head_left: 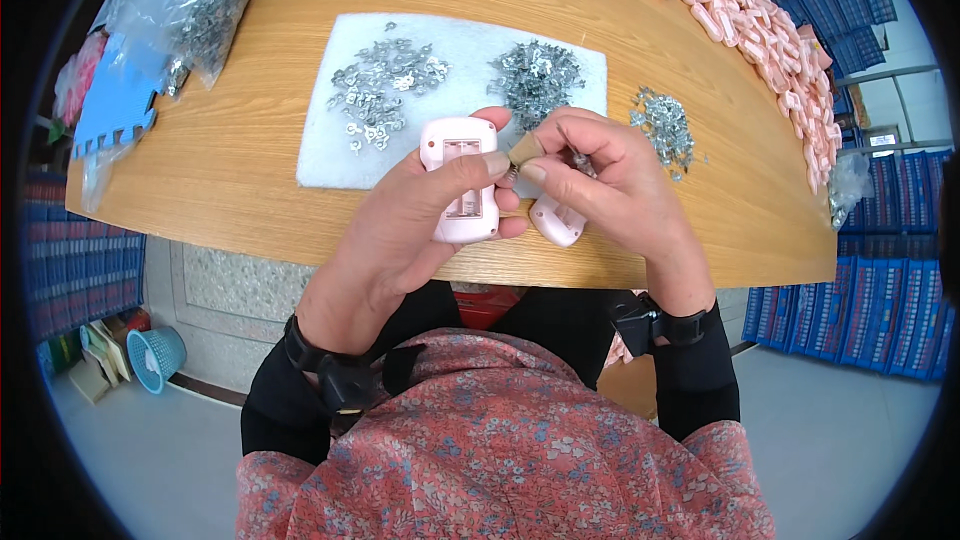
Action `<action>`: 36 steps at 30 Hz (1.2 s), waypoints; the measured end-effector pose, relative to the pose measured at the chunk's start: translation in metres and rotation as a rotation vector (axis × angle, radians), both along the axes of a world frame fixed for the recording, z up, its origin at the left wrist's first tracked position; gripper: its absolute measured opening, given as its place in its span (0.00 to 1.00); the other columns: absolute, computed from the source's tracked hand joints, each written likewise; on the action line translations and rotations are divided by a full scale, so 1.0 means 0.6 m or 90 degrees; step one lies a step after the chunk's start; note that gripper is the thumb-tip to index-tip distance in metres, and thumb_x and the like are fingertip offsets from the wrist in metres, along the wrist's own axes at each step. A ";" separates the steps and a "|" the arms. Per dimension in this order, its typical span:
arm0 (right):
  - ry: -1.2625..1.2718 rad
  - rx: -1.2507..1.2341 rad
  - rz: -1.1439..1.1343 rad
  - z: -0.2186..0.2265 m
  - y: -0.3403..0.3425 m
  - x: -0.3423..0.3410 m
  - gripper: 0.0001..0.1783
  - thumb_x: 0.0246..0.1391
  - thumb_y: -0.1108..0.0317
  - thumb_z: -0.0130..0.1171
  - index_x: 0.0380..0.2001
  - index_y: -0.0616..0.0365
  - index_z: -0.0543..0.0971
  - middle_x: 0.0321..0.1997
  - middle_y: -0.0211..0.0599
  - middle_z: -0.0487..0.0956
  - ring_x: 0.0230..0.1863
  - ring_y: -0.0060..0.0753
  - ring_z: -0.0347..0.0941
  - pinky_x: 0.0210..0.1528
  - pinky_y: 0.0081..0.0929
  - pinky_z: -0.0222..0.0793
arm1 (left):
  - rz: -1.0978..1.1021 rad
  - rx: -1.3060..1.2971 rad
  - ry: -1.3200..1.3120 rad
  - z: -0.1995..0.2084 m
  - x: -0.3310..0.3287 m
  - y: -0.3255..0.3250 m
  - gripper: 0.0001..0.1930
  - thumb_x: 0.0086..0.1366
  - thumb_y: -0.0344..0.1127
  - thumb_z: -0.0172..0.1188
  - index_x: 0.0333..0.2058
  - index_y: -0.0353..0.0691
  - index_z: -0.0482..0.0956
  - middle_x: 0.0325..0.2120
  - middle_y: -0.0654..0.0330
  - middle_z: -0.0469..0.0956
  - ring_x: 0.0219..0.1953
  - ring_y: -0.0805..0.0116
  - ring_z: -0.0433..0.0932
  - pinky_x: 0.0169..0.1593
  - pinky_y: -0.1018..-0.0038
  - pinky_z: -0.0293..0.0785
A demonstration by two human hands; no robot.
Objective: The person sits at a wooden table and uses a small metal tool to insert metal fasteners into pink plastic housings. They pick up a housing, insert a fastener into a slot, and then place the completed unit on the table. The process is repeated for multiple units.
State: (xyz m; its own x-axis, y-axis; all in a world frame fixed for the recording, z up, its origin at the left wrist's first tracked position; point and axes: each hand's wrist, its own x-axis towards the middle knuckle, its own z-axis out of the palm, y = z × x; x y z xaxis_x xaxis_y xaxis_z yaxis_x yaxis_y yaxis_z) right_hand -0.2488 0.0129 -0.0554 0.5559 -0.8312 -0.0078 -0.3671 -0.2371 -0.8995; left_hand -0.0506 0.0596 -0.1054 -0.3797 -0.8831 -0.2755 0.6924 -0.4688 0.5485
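The left hand (400, 205) was clamped around a pale pink plastic casing (466, 231), smooth and round-cornered, held above the near part of the wood-grain table (240, 130) with its ribbed rectangular recess facing up; the right hand (620, 175) had its thumb and forefinger drawn together at the casing's right side, by a small coiled spring (513, 173) and a matte tan piece (525, 148) (finger cover or loose scrap, I could not tell), while its curled fingers gripped shiny metal pieces (580, 162); another pink casing (558, 224) lay below that hand; beyond, a white, fleecy-looking mat (320, 155) bore 2 heaps of thin silvery parts, the left heap (375, 90) looser than the right heap (540, 75); a 3rd heap (665, 130) lay on the table itself; at the left were a crinkled clear bag (215, 20) of metal parts and a blue foam tile (115, 105) with jigsaw edges; at the right, a long pile of pink casings (740, 25); a small white label (882, 142) near the blue racks (845, 310) was too small to read
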 end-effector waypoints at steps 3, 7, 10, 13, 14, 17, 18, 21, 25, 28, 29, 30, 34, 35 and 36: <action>0.015 -0.043 0.013 0.009 0.002 0.004 0.08 0.59 0.68 0.60 0.33 0.63 0.79 0.29 0.27 0.74 0.31 0.15 0.67 0.32 0.20 0.65 | -0.025 0.003 0.047 0.001 0.003 0.001 0.28 0.65 0.33 0.61 0.62 0.37 0.64 0.33 0.58 0.78 0.34 0.71 0.81 0.39 0.68 0.84; -0.038 0.049 -0.058 0.003 0.015 0.020 0.08 0.59 0.69 0.60 0.32 0.64 0.78 0.28 0.29 0.75 0.30 0.17 0.67 0.33 0.21 0.65 | -0.017 0.007 0.034 0.004 0.000 0.007 0.24 0.70 0.40 0.55 0.61 0.38 0.65 0.33 0.57 0.79 0.34 0.69 0.81 0.40 0.65 0.84; -0.065 0.016 -0.086 -0.006 0.016 0.023 0.08 0.58 0.69 0.60 0.32 0.65 0.78 0.27 0.31 0.74 0.29 0.19 0.67 0.33 0.22 0.66 | -0.032 0.027 0.089 0.005 0.001 0.009 0.26 0.74 0.52 0.42 0.60 0.38 0.67 0.34 0.55 0.80 0.35 0.64 0.81 0.40 0.60 0.84; -0.010 -0.098 -0.075 -0.011 0.011 0.024 0.07 0.57 0.70 0.60 0.32 0.64 0.77 0.26 0.33 0.73 0.27 0.22 0.68 0.32 0.22 0.66 | -0.046 0.060 0.131 0.008 0.003 0.012 0.30 0.75 0.57 0.31 0.58 0.39 0.68 0.35 0.54 0.79 0.36 0.61 0.82 0.43 0.55 0.83; -0.004 -0.126 -0.077 -0.013 0.012 0.026 0.07 0.56 0.70 0.61 0.32 0.64 0.77 0.26 0.33 0.73 0.27 0.23 0.69 0.31 0.23 0.67 | -0.047 0.073 0.135 0.009 0.003 0.014 0.30 0.76 0.57 0.27 0.57 0.39 0.68 0.35 0.54 0.79 0.37 0.60 0.82 0.44 0.53 0.82; 0.027 -0.217 -0.067 -0.011 0.014 0.031 0.06 0.55 0.71 0.62 0.32 0.63 0.77 0.27 0.36 0.73 0.26 0.28 0.71 0.29 0.26 0.68 | -0.053 0.057 0.130 0.004 0.005 0.017 0.29 0.77 0.55 0.28 0.56 0.39 0.69 0.36 0.52 0.79 0.38 0.59 0.81 0.45 0.51 0.82; 0.044 -0.245 -0.058 -0.009 0.014 0.030 0.06 0.54 0.71 0.62 0.32 0.62 0.77 0.27 0.36 0.73 0.26 0.29 0.72 0.29 0.27 0.68 | -0.050 0.059 0.132 0.002 0.004 0.018 0.29 0.76 0.55 0.28 0.54 0.38 0.70 0.36 0.52 0.79 0.38 0.59 0.82 0.45 0.50 0.82; 0.065 -0.289 -0.046 -0.004 0.018 0.032 0.06 0.53 0.71 0.63 0.31 0.61 0.77 0.27 0.37 0.73 0.26 0.32 0.73 0.28 0.29 0.69 | -0.047 0.060 0.136 -0.002 0.002 0.021 0.30 0.76 0.55 0.28 0.51 0.36 0.73 0.37 0.52 0.80 0.38 0.58 0.82 0.43 0.47 0.83; 0.075 -0.318 -0.033 -0.010 0.023 0.039 0.07 0.51 0.71 0.65 0.29 0.59 0.76 0.27 0.38 0.73 0.27 0.37 0.74 0.27 0.31 0.70 | -0.068 0.044 0.144 -0.008 0.000 0.023 0.30 0.76 0.55 0.29 0.52 0.36 0.73 0.38 0.52 0.80 0.39 0.58 0.82 0.43 0.46 0.83; 0.123 -0.431 0.001 -0.011 0.022 0.042 0.08 0.49 0.70 0.66 0.28 0.58 0.75 0.27 0.38 0.73 0.28 0.42 0.74 0.27 0.34 0.70 | -0.087 0.038 0.156 -0.015 0.000 0.026 0.31 0.76 0.56 0.30 0.52 0.35 0.72 0.40 0.52 0.80 0.42 0.58 0.83 0.43 0.45 0.83; 0.144 -0.460 0.001 -0.009 0.024 0.044 0.08 0.49 0.70 0.66 0.28 0.57 0.75 0.27 0.37 0.73 0.28 0.43 0.74 0.28 0.35 0.70 | -0.093 0.037 0.162 -0.016 0.001 0.027 0.31 0.76 0.57 0.30 0.53 0.35 0.72 0.41 0.51 0.80 0.43 0.58 0.83 0.43 0.45 0.83; 0.164 -0.488 0.002 -0.008 0.027 0.046 0.08 0.48 0.70 0.66 0.28 0.57 0.75 0.27 0.37 0.73 0.29 0.44 0.74 0.28 0.36 0.70 | -0.086 0.063 0.148 -0.012 0.000 0.028 0.31 0.76 0.57 0.31 0.53 0.35 0.72 0.42 0.51 0.81 0.43 0.58 0.83 0.43 0.45 0.83; 0.227 -0.533 0.010 -0.005 0.041 0.051 0.08 0.48 0.71 0.66 0.29 0.56 0.75 0.27 0.37 0.73 0.29 0.44 0.75 0.29 0.37 0.71 | -0.063 0.130 0.090 0.010 -0.007 0.029 0.31 0.76 0.57 0.31 0.52 0.35 0.73 0.41 0.51 0.81 0.41 0.58 0.83 0.43 0.46 0.83; 0.209 -0.500 0.003 -0.006 0.042 0.050 0.08 0.48 0.71 0.65 0.30 0.56 0.75 0.28 0.37 0.74 0.29 0.44 0.75 0.29 0.37 0.71 | -0.059 0.137 0.075 0.011 -0.007 0.029 0.31 0.76 0.57 0.31 0.51 0.35 0.73 0.40 0.52 0.81 0.40 0.58 0.83 0.43 0.47 0.83; 0.189 -0.467 -0.003 -0.008 0.042 0.049 0.08 0.48 0.71 0.65 0.30 0.56 0.76 0.28 0.37 0.74 0.29 0.43 0.75 0.29 0.36 0.71 | -0.070 0.113 0.104 0.004 -0.004 0.029 0.31 0.76 0.57 0.31 0.51 0.35 0.73 0.39 0.52 0.81 0.39 0.58 0.83 0.42 0.48 0.83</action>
State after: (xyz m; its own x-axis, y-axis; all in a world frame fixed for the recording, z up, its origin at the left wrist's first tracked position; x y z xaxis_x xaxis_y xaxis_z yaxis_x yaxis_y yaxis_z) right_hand -0.2195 0.0379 -0.0603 0.6127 -0.6842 0.3956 -0.5699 -0.7293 -0.3787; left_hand -0.0532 0.0770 -0.1032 -0.5223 -0.7777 -0.3498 0.7047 -0.6246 0.3365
